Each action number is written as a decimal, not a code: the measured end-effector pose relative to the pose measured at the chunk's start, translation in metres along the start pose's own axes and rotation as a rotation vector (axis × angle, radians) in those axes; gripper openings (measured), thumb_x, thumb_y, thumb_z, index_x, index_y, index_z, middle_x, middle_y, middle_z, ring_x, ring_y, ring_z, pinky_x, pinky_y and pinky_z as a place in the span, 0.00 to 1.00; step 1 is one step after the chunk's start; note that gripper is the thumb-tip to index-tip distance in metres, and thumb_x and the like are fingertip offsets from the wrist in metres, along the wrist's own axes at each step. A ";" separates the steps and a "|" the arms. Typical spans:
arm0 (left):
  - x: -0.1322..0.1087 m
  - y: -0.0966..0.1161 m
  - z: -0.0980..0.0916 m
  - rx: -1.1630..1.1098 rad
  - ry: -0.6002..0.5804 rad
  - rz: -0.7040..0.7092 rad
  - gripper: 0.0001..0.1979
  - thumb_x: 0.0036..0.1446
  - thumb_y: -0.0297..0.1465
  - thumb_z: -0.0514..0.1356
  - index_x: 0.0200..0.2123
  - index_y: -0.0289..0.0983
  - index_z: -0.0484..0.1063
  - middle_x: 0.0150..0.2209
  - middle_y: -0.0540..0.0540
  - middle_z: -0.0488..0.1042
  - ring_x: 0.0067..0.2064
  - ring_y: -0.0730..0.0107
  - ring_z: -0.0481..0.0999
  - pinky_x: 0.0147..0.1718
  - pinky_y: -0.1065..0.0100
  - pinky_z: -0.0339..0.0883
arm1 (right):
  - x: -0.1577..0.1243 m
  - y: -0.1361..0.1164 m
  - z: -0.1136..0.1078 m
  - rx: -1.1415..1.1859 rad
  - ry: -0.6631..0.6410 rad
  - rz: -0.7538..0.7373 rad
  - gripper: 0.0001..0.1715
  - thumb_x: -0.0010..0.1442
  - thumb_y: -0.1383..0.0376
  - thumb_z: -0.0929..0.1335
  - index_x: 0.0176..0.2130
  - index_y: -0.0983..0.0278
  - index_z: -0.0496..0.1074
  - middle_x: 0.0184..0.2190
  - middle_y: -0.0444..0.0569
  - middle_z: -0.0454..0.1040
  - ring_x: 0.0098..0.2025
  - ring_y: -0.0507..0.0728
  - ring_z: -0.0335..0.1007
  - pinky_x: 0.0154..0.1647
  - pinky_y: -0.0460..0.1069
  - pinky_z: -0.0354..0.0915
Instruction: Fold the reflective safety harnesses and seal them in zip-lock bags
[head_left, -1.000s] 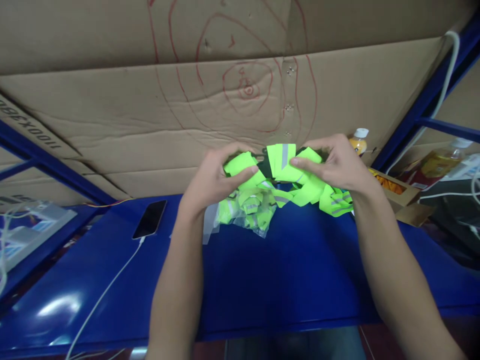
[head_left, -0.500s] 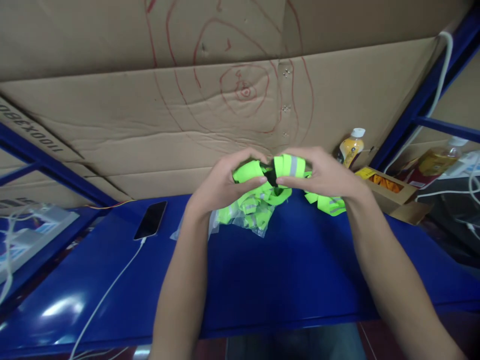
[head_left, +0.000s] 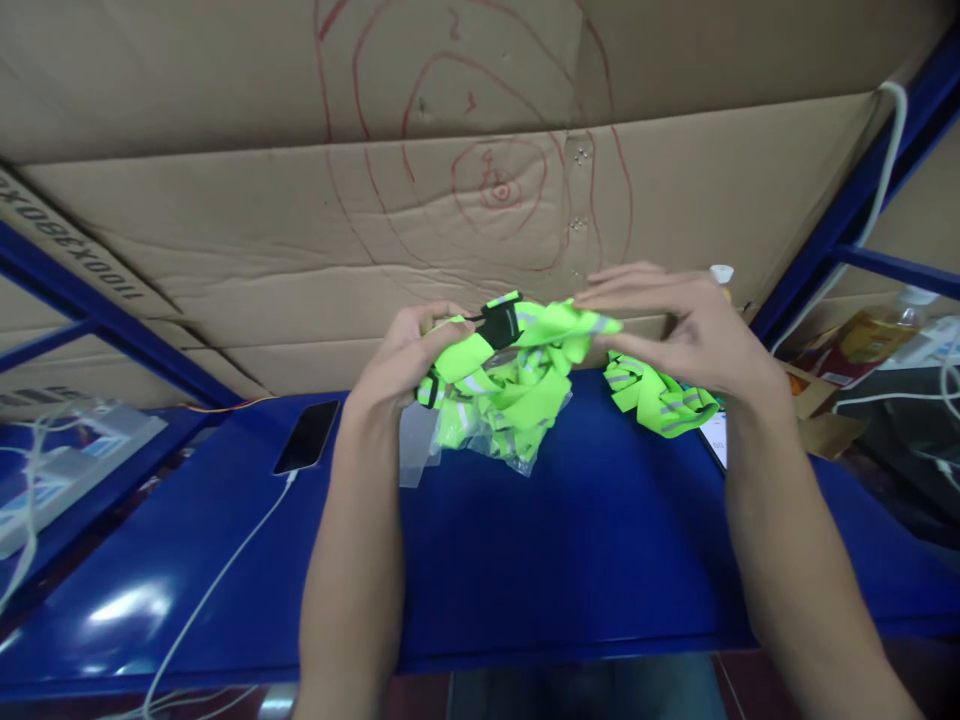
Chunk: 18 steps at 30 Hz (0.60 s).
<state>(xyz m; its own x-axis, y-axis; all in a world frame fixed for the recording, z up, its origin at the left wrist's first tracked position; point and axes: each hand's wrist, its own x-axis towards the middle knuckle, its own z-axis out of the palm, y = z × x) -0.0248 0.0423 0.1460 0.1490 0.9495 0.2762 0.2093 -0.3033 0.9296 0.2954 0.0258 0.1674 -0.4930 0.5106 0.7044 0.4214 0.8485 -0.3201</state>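
My left hand [head_left: 412,355] is closed around a neon-yellow reflective strap [head_left: 469,355] with grey bands and a black buckle [head_left: 500,322]. At the strap's right end is my right hand [head_left: 686,320], its fingers long and fairly straight above the fabric and its thumb below, with the strap end between them. Beneath the hands lies a pile of similar straps [head_left: 517,415], partly in clear plastic bags [head_left: 418,450]. Another bunched neon strap [head_left: 660,397] rests on the table, left of my right wrist.
A phone [head_left: 307,437] with a white charging cable [head_left: 225,570] lies at left on the blue tabletop [head_left: 555,560]. A second phone [head_left: 715,438] shows partly behind my right wrist. Cardboard [head_left: 247,220] stands at the back. An open box [head_left: 825,430] and a power strip [head_left: 82,475] flank the table.
My hands have moved apart, the right one to the right with its fingers straighter. The folded strap is now spread between them, its buckle in plain sight. A phone by my right wrist has come into view.
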 end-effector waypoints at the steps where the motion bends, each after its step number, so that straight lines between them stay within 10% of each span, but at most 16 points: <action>1: 0.000 -0.001 -0.003 -0.012 0.032 0.011 0.19 0.52 0.45 0.73 0.39 0.37 0.80 0.27 0.47 0.76 0.21 0.68 0.69 0.21 0.66 0.63 | -0.001 -0.002 -0.002 0.002 -0.071 -0.004 0.20 0.64 0.48 0.76 0.51 0.53 0.84 0.53 0.49 0.84 0.62 0.68 0.76 0.68 0.66 0.67; 6: -0.009 0.013 -0.002 0.267 -0.102 0.318 0.17 0.56 0.43 0.74 0.42 0.39 0.82 0.44 0.43 0.83 0.43 0.58 0.81 0.43 0.63 0.73 | 0.004 -0.016 0.008 -0.058 0.095 0.046 0.26 0.63 0.49 0.76 0.56 0.56 0.81 0.57 0.52 0.81 0.60 0.69 0.77 0.64 0.63 0.69; 9: -0.017 0.026 0.009 0.387 -0.239 0.417 0.14 0.60 0.41 0.72 0.46 0.41 0.82 0.44 0.44 0.83 0.46 0.57 0.81 0.50 0.61 0.72 | 0.009 -0.019 0.025 -0.076 -0.086 0.038 0.19 0.66 0.50 0.74 0.50 0.58 0.81 0.46 0.51 0.83 0.47 0.63 0.80 0.51 0.57 0.70; 13: -0.023 0.032 0.018 0.451 -0.228 0.447 0.13 0.62 0.40 0.71 0.48 0.42 0.82 0.43 0.46 0.83 0.42 0.61 0.79 0.46 0.64 0.70 | 0.010 -0.013 0.031 -0.047 -0.305 0.046 0.19 0.72 0.54 0.68 0.33 0.62 0.77 0.22 0.40 0.70 0.24 0.50 0.59 0.32 0.49 0.56; 18: -0.019 0.026 0.022 0.639 -0.063 0.513 0.12 0.61 0.39 0.72 0.43 0.41 0.79 0.36 0.48 0.77 0.34 0.66 0.71 0.36 0.64 0.62 | 0.007 -0.009 0.017 -0.114 -0.183 0.140 0.21 0.70 0.53 0.69 0.30 0.62 0.76 0.18 0.39 0.62 0.23 0.50 0.51 0.31 0.50 0.49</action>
<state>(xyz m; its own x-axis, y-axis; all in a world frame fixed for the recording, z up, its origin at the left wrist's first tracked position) -0.0006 0.0144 0.1596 0.4257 0.6798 0.5971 0.6076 -0.7038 0.3681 0.2752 0.0238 0.1644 -0.5491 0.6471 0.5290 0.5730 0.7522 -0.3254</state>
